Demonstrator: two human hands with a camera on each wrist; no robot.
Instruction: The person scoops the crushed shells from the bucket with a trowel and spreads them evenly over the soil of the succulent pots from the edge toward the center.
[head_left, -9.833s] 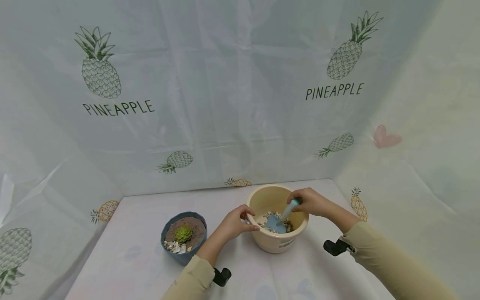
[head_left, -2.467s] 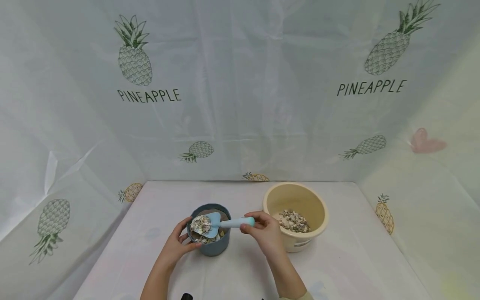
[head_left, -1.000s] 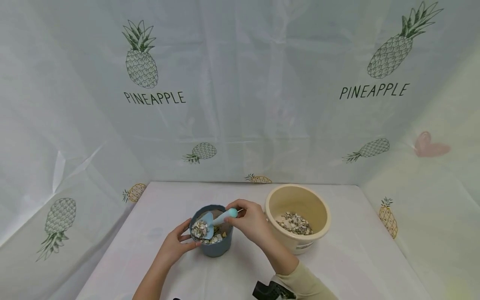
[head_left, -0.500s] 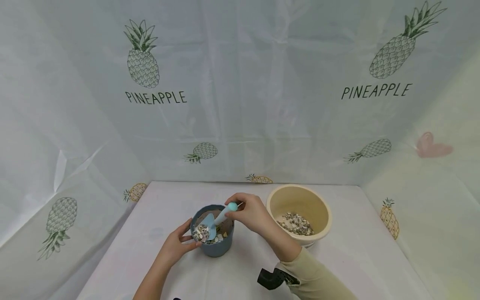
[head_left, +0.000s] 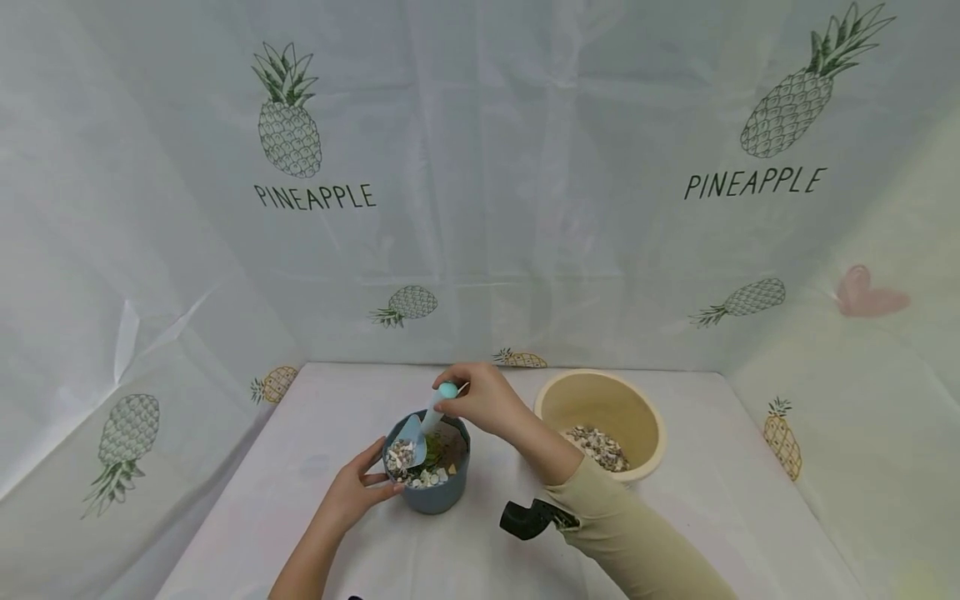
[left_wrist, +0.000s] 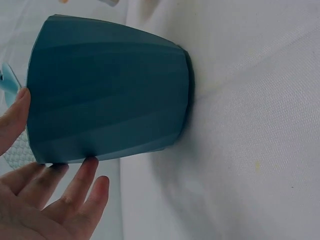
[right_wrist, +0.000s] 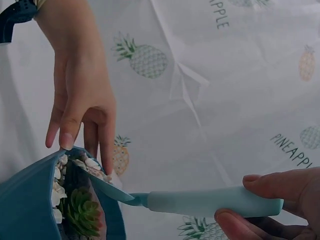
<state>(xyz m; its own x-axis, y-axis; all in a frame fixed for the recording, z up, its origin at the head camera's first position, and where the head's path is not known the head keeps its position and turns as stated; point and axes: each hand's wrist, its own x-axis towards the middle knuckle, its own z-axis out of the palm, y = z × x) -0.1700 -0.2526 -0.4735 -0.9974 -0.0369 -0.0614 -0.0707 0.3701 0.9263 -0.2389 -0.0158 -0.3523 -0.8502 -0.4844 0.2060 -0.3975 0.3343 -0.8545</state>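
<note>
The blue flowerpot [head_left: 435, 502] stands upright on the table, holding soil, a green succulent [right_wrist: 82, 212] and pale stones along one side. My left hand [head_left: 351, 496] steadies it from the left, thumb at the rim and fingers against the outer wall, clear in the left wrist view. Between right thumb and fingers, my right hand [head_left: 483, 400] pinches the handle of a light-blue hand trowel [right_wrist: 210, 201]. The trowel's blade tilts down into the pot's left part, with small stones [head_left: 400, 455] at its tip. The blade hides part of the succulent in the head view.
A cream bucket [head_left: 600, 404] with small mixed stones [head_left: 597, 446] stands right of the pot, partly behind my right forearm. White cloth covers the table [head_left: 360, 387] and hangs as a pineapple-print backdrop [head_left: 510, 208] behind and at the sides.
The loaded trowel came from the bucket to the pot. Its handle has since risen and its blade tilted steeper, uncovering the succulent. My left hand moved from the bucket to the pot.
</note>
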